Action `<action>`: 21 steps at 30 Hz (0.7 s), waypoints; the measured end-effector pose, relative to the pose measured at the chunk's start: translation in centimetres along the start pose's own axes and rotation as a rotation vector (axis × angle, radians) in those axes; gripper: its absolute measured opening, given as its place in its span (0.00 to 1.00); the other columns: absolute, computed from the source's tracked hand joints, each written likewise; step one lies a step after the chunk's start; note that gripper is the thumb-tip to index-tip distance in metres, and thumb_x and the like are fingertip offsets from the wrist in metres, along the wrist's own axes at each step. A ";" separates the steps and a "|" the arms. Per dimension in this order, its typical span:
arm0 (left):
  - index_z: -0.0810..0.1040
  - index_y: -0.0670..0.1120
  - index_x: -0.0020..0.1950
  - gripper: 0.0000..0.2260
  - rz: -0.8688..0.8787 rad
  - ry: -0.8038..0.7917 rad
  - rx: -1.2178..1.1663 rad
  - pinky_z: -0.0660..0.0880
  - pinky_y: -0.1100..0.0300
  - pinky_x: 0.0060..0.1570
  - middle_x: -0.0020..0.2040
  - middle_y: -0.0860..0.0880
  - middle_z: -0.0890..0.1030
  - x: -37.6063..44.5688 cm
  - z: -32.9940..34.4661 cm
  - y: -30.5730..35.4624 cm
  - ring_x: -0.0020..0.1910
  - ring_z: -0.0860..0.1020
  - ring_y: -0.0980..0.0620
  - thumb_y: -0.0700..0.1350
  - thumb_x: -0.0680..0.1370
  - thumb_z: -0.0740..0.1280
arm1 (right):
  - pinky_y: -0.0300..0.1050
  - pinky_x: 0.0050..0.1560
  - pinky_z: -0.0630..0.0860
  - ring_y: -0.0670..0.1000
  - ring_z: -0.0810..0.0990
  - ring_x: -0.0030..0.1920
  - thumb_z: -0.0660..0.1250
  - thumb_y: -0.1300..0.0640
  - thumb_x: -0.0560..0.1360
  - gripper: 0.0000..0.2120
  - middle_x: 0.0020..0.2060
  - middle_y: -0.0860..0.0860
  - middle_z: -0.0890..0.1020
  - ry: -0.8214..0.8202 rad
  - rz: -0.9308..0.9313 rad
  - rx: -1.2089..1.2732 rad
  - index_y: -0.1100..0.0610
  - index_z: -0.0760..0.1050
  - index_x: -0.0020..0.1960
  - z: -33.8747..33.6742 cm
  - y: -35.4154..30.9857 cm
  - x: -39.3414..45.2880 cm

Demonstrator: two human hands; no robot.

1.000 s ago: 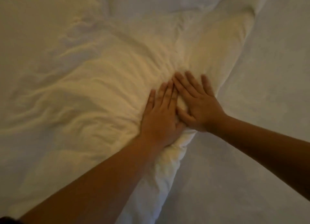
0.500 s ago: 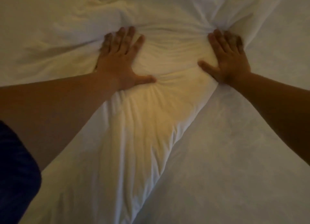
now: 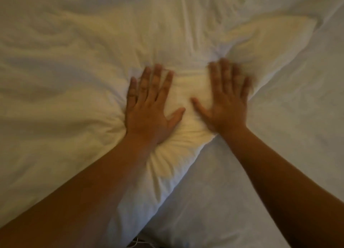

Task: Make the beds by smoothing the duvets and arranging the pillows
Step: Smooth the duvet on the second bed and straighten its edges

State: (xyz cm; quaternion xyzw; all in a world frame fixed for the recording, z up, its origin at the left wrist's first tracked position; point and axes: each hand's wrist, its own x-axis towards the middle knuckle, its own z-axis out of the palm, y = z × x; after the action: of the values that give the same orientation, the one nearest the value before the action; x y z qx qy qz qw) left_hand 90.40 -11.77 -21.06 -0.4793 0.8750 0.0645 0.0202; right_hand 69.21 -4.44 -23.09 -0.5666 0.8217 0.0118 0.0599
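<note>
Moved: both hands have drawn closer together since half a second ago.
Hands: left hand (image 3: 149, 110) and right hand (image 3: 226, 102) flat, fingers spread, holding nothing.
Duvet: duvet (image 3: 78, 76) bunched beneath palms on sheet (image 3: 290, 140).
Why: pressing wrinkles flat, apparently.

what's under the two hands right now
Both the left hand and right hand press flat on the puffy white duvet. Whatever lies beneath the duvet there is covered.

The duvet (image 3: 78, 65) under my palms is plain white, glowing warm yellow between them. The sheet (image 3: 297, 136) beside it is a flatter, greyish white, with no pattern.
</note>
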 end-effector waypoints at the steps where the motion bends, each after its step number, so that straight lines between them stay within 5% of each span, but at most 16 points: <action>1: 0.49 0.52 0.85 0.40 -0.039 -0.003 0.000 0.44 0.41 0.80 0.85 0.48 0.49 0.4 -0.2 -1.0 0.83 0.47 0.46 0.72 0.79 0.53 | 0.68 0.81 0.43 0.60 0.47 0.84 0.51 0.23 0.77 0.47 0.85 0.52 0.49 -0.005 0.046 0.003 0.50 0.46 0.86 -0.2 1.3 0.9; 8: 0.47 0.55 0.85 0.38 -0.254 -0.029 0.061 0.42 0.34 0.78 0.85 0.49 0.47 1.2 -1.9 -8.3 0.83 0.48 0.48 0.73 0.80 0.50 | 0.74 0.78 0.40 0.58 0.45 0.84 0.46 0.22 0.77 0.49 0.85 0.52 0.45 -0.073 0.170 0.003 0.51 0.39 0.85 -2.9 -0.3 3.1; 12: 0.47 0.55 0.85 0.36 -0.105 0.009 0.024 0.44 0.36 0.79 0.85 0.48 0.46 1.3 -3.4 -10.8 0.84 0.46 0.49 0.69 0.81 0.54 | 0.70 0.79 0.38 0.57 0.42 0.84 0.50 0.25 0.78 0.44 0.85 0.51 0.45 -0.056 -0.184 0.060 0.46 0.44 0.86 -4.0 -8.2 6.2; 16: 0.46 0.55 0.85 0.37 -0.153 0.093 0.069 0.44 0.39 0.80 0.85 0.48 0.44 3.9 -4.7 -16.6 0.83 0.43 0.46 0.70 0.81 0.52 | 0.71 0.79 0.44 0.58 0.46 0.84 0.53 0.29 0.80 0.38 0.85 0.52 0.51 0.050 -0.543 0.051 0.44 0.51 0.85 -4.0 -18.0 12.6; 21: 0.46 0.60 0.84 0.34 -0.220 0.050 -0.023 0.43 0.38 0.79 0.85 0.50 0.49 6.2 -3.3 -23.5 0.83 0.47 0.44 0.71 0.81 0.50 | 0.70 0.80 0.43 0.56 0.48 0.84 0.48 0.23 0.78 0.42 0.85 0.50 0.53 0.013 -0.510 -0.052 0.43 0.49 0.85 -4.0 -20.8 23.1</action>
State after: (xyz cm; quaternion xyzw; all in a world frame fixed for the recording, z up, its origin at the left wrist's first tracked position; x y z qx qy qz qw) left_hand 106.93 -29.93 -20.59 -0.5740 0.8166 0.0601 -0.0004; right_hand 80.18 -33.68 -20.68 -0.7570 0.6520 0.0139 0.0409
